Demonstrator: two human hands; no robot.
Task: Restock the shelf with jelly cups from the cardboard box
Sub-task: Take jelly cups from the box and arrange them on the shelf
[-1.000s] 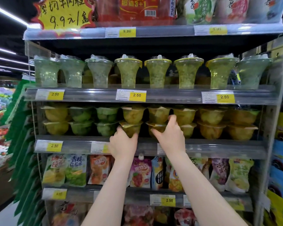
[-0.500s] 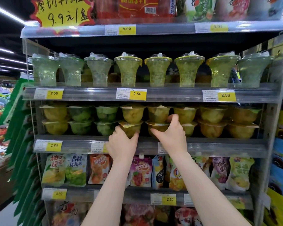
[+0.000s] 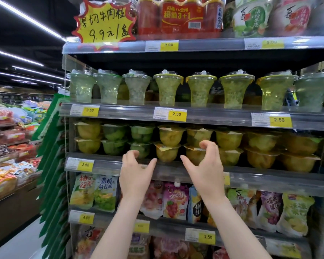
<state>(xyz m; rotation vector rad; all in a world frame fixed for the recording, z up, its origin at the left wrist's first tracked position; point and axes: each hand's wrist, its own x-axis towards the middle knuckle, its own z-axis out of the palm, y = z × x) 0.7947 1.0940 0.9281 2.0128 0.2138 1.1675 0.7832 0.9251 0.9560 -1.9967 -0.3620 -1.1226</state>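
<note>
**Both hands raised at the jelly cup shelf, holding nothing**

The left hand (image 3: pixel 136 170) and the right hand (image 3: pixel 204 165) are raised in front of the shelf (image 3: pixel 269 179) that carries the round jelly cups (image 3: pixel 167 152). Each grip is wide, thumb spread from curled fingers, and empty; whether a fingertip touches a cup I cannot tell. The right hand partly covers the lower cup (image 3: pixel 194 156) of the fifth stack.

The jelly cups stand two high along the front, eight stacks that I can count, so sixteen cups showing, yellow at the left end, green next, then yellow to amber towards the right. The cardboard box does not show.

One level up, eight tall lidded cups (image 3: pixel 200 90) stand in a single row. Along the rails I count seven legible yellow price tags (image 3: pixel 176 114), five of them reading 2.50. Below the hands hang drink pouches (image 3: pixel 173 201), partly blocked by both forearms. On top sit a starburst price sign (image 3: pixel 105 23) and a red multipack (image 3: pixel 180 17). Green hanging packets (image 3: pixel 51 146) line the left side of the rack.
</note>
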